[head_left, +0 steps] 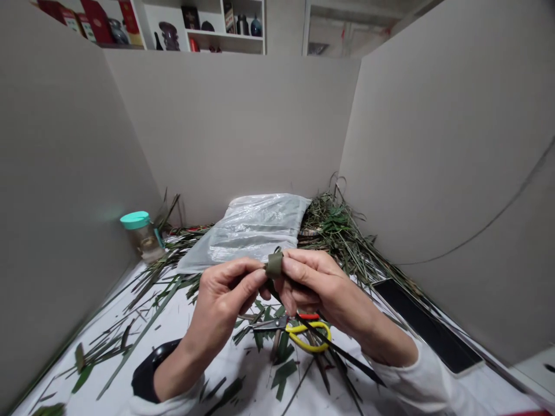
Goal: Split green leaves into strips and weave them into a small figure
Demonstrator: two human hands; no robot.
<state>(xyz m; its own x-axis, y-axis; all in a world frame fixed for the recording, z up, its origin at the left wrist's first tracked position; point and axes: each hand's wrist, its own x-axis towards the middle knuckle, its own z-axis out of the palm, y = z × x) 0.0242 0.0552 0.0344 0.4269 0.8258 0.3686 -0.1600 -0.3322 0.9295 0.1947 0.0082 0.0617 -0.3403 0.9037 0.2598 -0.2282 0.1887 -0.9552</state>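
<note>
Between my two hands is a small folded strip of green leaf (274, 266), rolled into a loop with a thin curl on top. My left hand (229, 292) pinches its left edge between thumb and forefinger. From the right, my right hand (314, 283) grips the same piece, its lower fingers curled underneath. A long dark leaf strip (347, 353) trails from below my right hand toward the right wrist. Beneath the hands, scissors (309, 335) with yellow and red handles lie on the white table surface among cut leaf bits (284, 372).
A clear plastic bag (260, 225) lies at the back, with heaped long leaves (342, 231) to its right. On the left stands a jug (143, 240) with a turquoise lid. A flat black panel (427, 323) lies at right. Grey partitions (234, 121) enclose the table.
</note>
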